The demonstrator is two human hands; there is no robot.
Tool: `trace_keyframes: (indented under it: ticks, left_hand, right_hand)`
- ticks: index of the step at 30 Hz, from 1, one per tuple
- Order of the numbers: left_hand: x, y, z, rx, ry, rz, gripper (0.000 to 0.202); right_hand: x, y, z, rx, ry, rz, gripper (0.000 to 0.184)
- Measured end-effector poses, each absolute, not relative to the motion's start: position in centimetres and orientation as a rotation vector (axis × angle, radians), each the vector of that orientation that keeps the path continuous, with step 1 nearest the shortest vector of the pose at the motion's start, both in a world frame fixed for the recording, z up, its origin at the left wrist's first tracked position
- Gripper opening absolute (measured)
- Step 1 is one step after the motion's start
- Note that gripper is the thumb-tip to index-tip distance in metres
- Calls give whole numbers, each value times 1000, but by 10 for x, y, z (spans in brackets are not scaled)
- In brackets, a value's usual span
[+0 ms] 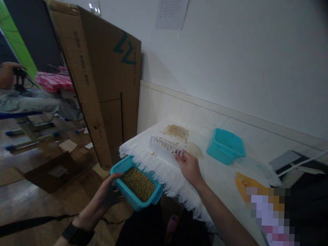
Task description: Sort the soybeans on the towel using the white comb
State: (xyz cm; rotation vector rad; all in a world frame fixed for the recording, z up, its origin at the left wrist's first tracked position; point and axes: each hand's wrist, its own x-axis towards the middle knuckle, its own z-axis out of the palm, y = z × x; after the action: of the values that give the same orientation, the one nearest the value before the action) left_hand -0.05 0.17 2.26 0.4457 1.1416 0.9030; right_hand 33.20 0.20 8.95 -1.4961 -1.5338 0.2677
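Note:
My left hand (102,199) grips the near edge of a teal plastic tub (153,198) filled with greenish-yellow beans (138,184). I hold the tub in the air just below the fringed edge of a white cloth (162,173). My right hand (188,166) rests on the cloth and pinches the end of a white slotted plastic tray (164,146). A small heap of pale beans (176,131) lies on the cloth behind that tray, with a few loose ones scattered around it.
An empty teal tub (225,145) stands on the cloth at the right. A tall cardboard box (101,81) leans against the wall at the left. Flattened cardboard (53,169) lies on the wooden floor. Another person's arm (5,76) shows far left. A yellow sheet (245,183) lies near the right.

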Motion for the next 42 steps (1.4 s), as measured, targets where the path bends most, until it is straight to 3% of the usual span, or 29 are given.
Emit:
trace_keyframes:
  ticks: [23, 32, 42]
  left_hand:
    - [1, 0, 21, 435, 1143, 898, 44]
    - [3, 0, 23, 422, 1188, 925, 42]
    - [4, -1, 27, 424, 1197, 891, 41]
  right_hand:
    - [293, -42, 94, -1433, -1542, 430, 35]
    - [327, -4, 94, -1603, -1328, 43, 29]
    - [323, 28, 86, -1656, -1379, 48, 24]
